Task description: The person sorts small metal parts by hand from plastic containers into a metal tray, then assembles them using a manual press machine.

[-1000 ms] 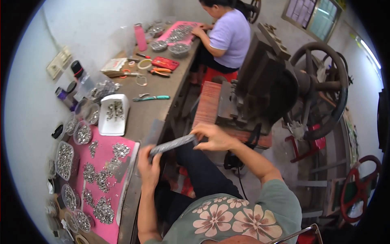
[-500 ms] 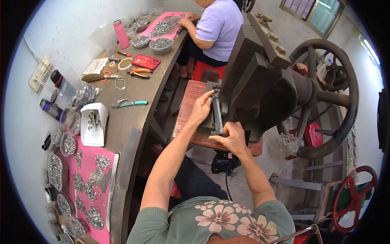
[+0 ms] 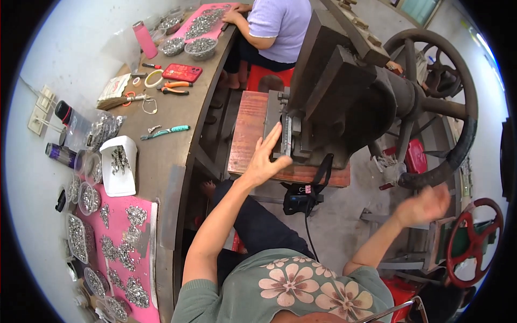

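Observation:
My left hand [image 3: 264, 164] lies with its fingers stretched out along the left side of a narrow metal bar [image 3: 287, 137]. The thumb reaches across the bar's near end. This bar sits in the bed of a heavy dark iron press [image 3: 344, 91], which stands on a reddish wooden board [image 3: 247, 129]. Out to the right, my right hand [image 3: 425, 207] is raised in the air just below the rim of the press's large handwheel [image 3: 458, 156]. Motion smears its fingers, and I see nothing held in it.
On the left bench, pink mats [image 3: 116, 215] carry piles of small silvery metal pieces, beside a white scoop [image 3: 119, 180], teal-handled pliers [image 3: 167, 132] and a red phone [image 3: 182, 72]. A co-worker in lilac [image 3: 280, 24] sits beyond. A black device with a cable [image 3: 301, 199] hangs below the board.
My right hand has let go of the bar's near end and swung right toward the large handwheel. My left hand has drawn nearer along the bar, its fingers now straightened.

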